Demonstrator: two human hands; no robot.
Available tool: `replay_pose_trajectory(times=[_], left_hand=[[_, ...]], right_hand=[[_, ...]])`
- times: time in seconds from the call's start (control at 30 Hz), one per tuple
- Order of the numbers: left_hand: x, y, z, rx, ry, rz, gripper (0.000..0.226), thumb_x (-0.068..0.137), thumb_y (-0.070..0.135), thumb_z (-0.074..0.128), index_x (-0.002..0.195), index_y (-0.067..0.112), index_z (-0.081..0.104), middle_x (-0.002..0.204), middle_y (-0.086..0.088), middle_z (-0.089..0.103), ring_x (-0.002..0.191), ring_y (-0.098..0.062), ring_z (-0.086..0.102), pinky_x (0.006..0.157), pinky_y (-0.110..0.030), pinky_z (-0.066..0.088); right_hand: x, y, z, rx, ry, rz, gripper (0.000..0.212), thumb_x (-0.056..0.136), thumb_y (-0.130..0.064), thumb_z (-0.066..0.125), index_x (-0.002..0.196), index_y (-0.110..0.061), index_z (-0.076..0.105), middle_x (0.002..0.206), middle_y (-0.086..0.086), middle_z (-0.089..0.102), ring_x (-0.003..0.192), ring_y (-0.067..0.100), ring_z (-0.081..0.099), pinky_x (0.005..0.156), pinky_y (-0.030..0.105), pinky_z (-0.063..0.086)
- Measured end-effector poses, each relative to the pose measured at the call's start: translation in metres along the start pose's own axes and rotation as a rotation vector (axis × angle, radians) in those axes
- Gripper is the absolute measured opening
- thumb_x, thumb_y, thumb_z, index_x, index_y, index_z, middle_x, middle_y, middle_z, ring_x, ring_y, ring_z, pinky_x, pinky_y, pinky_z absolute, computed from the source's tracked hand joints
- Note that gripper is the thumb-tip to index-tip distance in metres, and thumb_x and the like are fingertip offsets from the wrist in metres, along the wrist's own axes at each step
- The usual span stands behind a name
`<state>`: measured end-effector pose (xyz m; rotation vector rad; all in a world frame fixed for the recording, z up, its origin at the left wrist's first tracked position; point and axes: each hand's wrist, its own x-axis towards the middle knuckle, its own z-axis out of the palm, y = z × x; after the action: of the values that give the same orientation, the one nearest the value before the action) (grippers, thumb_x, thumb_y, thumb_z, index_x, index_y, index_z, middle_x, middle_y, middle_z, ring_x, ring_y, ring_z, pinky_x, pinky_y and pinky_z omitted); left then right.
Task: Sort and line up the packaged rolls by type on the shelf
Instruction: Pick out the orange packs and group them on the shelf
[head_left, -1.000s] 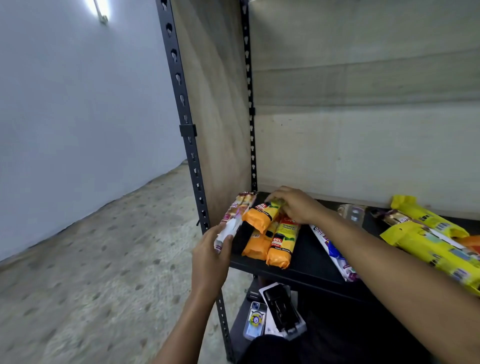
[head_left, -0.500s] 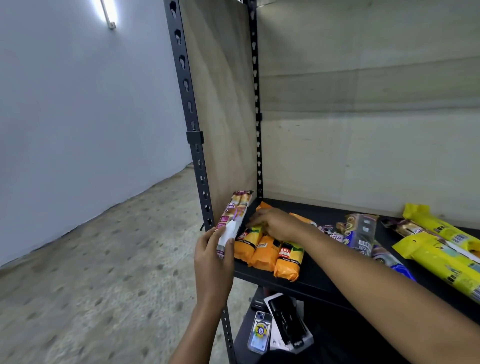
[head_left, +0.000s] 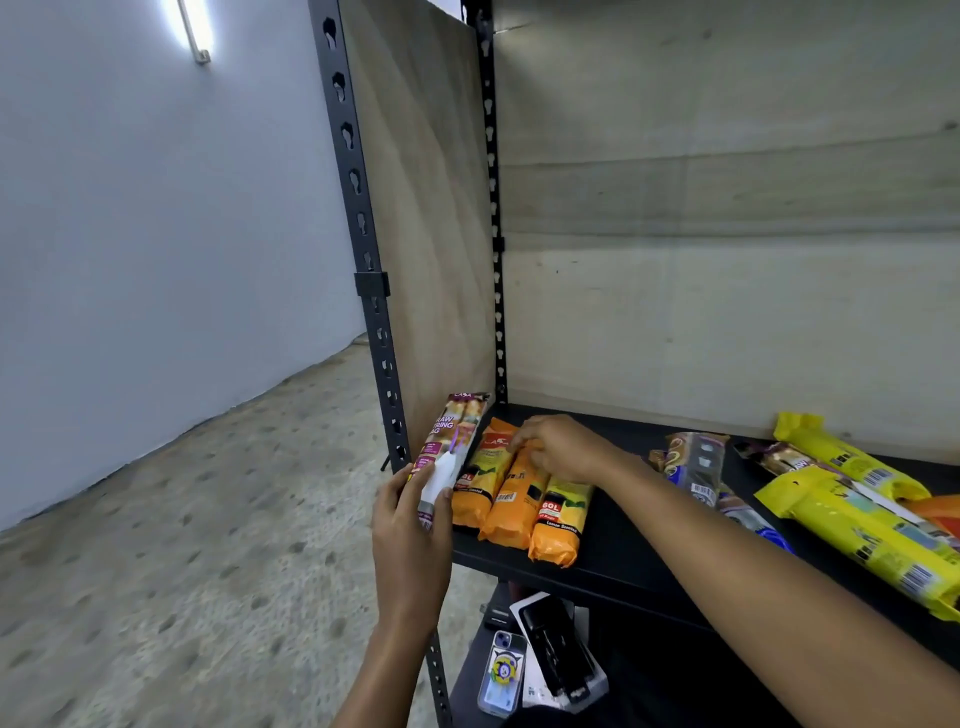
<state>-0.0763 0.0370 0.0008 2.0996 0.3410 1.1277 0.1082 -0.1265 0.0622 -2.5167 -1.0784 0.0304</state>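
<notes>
Our left hand (head_left: 410, 525) clamps a flat, glossy purple pack (head_left: 449, 449) upright at the shelf (head_left: 613, 566) corner, likely keeping it clear while our right hand (head_left: 558, 449), fingers loosely curled, presses three soft orange rolls (head_left: 519, 499) into a row. Crinkly yellow rolls (head_left: 857, 514) lie well apart, unsorted.

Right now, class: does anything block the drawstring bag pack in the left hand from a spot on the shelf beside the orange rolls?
Partly. The left hand holds the drawstring bag pack at the shelf's left edge. The three orange rolls lie right beside it, with the right hand resting on them. Nothing else visibly blocks it.
</notes>
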Motion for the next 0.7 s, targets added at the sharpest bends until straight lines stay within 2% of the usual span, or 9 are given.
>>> replay_pose_trajectory(times=[0.07,0.17,0.23,0.4,0.53,0.63,0.7], left_hand=[[-0.003,0.004,0.002,-0.014,0.004,-0.011,0.035,0.095,0.022,0.065,0.13,0.018,0.063,0.133,-0.002,0.054,0.126,-0.018,0.05,0.097,-0.032,0.048],[-0.008,0.011,0.008,-0.054,-0.008,-0.002,0.036,0.093,0.021,0.066,0.129,0.018,0.063,0.133,-0.002,0.054,0.124,-0.018,0.051,0.097,-0.038,0.05],[-0.011,0.02,0.014,-0.082,-0.028,0.006,0.035,0.092,0.022,0.068,0.127,0.019,0.064,0.131,0.0,0.056,0.12,-0.017,0.054,0.095,-0.04,0.052],[-0.022,0.054,0.033,-0.093,-0.099,-0.004,0.031,0.089,0.03,0.071,0.119,0.024,0.069,0.125,0.003,0.059,0.112,-0.016,0.057,0.084,-0.033,0.051],[-0.033,0.08,0.052,-0.062,-0.163,-0.011,0.03,0.087,0.037,0.071,0.116,0.03,0.068,0.119,0.01,0.055,0.106,-0.012,0.055,0.074,-0.031,0.049],[-0.043,0.093,0.07,-0.111,-0.199,0.02,0.031,0.085,0.032,0.073,0.115,0.024,0.07,0.118,0.006,0.056,0.108,-0.015,0.054,0.084,-0.031,0.048],[-0.049,0.102,0.081,-0.136,-0.218,0.033,0.031,0.084,0.029,0.075,0.113,0.019,0.071,0.118,0.001,0.058,0.11,-0.017,0.053,0.089,-0.029,0.045]], right_hand=[[-0.017,0.002,-0.01,0.011,0.029,0.03,0.025,0.096,-0.027,0.057,0.118,-0.029,0.069,0.124,-0.006,0.059,0.105,0.013,0.058,0.09,0.036,0.052],[-0.05,0.006,-0.025,-0.019,0.08,0.046,0.027,0.097,-0.039,0.056,0.115,-0.026,0.072,0.118,-0.007,0.067,0.098,0.009,0.061,0.085,0.036,0.055],[-0.076,0.009,-0.035,-0.014,0.151,0.054,0.028,0.097,-0.04,0.056,0.113,-0.025,0.072,0.113,-0.008,0.069,0.095,0.007,0.062,0.084,0.036,0.055],[-0.133,0.021,-0.051,-0.046,0.389,0.087,0.021,0.094,-0.04,0.056,0.101,-0.03,0.074,0.097,-0.013,0.068,0.087,0.003,0.059,0.077,0.035,0.054],[-0.168,0.031,-0.054,-0.084,0.469,0.153,0.017,0.093,-0.035,0.06,0.096,-0.028,0.075,0.097,-0.01,0.066,0.095,0.01,0.058,0.079,0.033,0.05],[-0.192,0.04,-0.048,-0.109,0.526,0.207,0.02,0.094,-0.035,0.059,0.106,-0.027,0.074,0.108,-0.008,0.063,0.108,0.013,0.053,0.085,0.028,0.044],[-0.206,0.045,-0.044,-0.1,0.562,0.239,0.022,0.095,-0.036,0.059,0.11,-0.028,0.071,0.11,-0.006,0.06,0.109,0.015,0.051,0.088,0.03,0.045]])
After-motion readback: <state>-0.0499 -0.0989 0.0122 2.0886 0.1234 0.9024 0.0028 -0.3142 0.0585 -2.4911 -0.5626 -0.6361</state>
